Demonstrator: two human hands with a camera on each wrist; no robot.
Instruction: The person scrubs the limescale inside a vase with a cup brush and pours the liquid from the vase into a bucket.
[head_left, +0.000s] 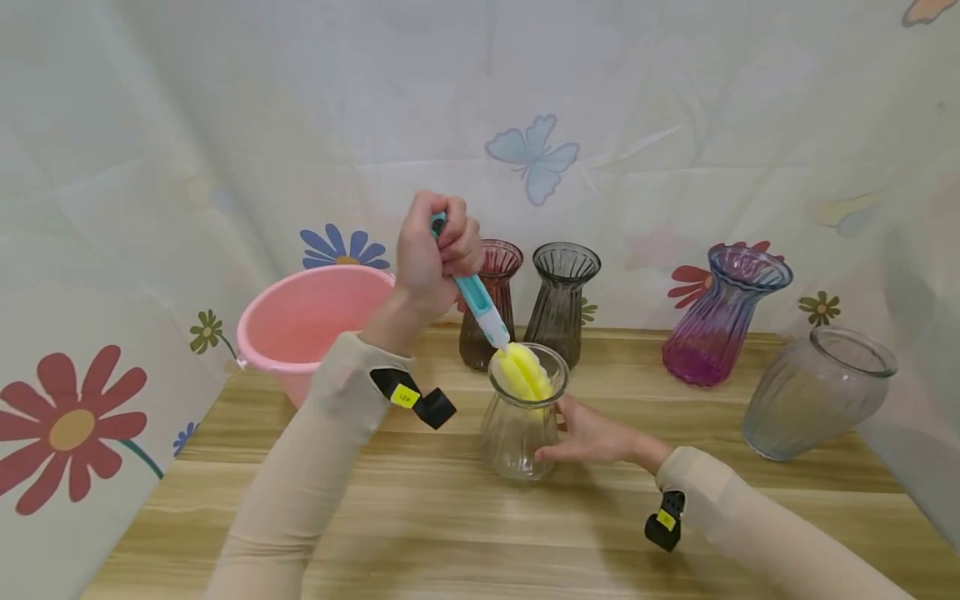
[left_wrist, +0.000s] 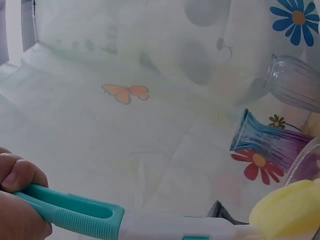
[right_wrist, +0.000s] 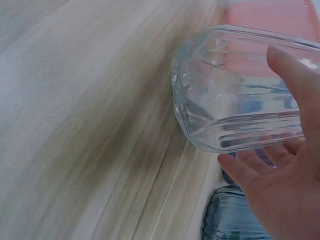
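My left hand (head_left: 438,250) grips the teal handle of a sponge brush (head_left: 474,296), fist curled round its upper end. The brush slants down to the right, and its yellow sponge head (head_left: 525,372) sits partly inside the mouth of a clear glass vase (head_left: 517,442). In the left wrist view the white neck (left_wrist: 170,225) joins the handle to the sponge. My right hand (head_left: 600,433) holds the vase from its right side, thumb on the near face and fingers round the far side. The vase is close over the table, slightly tilted.
A pink bucket (head_left: 258,333) stands at the left. Behind the clear vase are a reddish vase (head_left: 474,342) and a grey vase (head_left: 551,329). A blue-purple vase (head_left: 708,325) and another clear vase (head_left: 813,400) stand to the right, on the wooden table (head_left: 465,542). A patterned curtain (head_left: 420,92) hangs behind.
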